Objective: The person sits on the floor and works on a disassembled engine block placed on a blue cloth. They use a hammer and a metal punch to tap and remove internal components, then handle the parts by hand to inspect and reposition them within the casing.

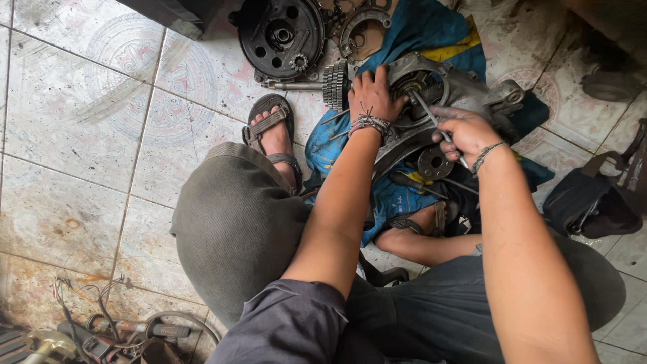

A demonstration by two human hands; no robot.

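Observation:
A grey metal engine case (450,91) lies on a blue and yellow cloth (431,30) on the tiled floor, between my feet. My left hand (372,94) rests flat on the case's left side, fingers spread, beside a toothed gear (335,85). My right hand (465,131) is closed around a thin metal tool (431,116) whose tip points into the round opening of the case. A small round disc part (435,162) sits just below that hand.
A black round clutch cover (282,34) and a metal ring (364,23) lie at the far side. A black bag (593,199) sits at the right. Wires and tools (101,327) lie at the lower left. My sandalled foot (273,135) rests left of the cloth.

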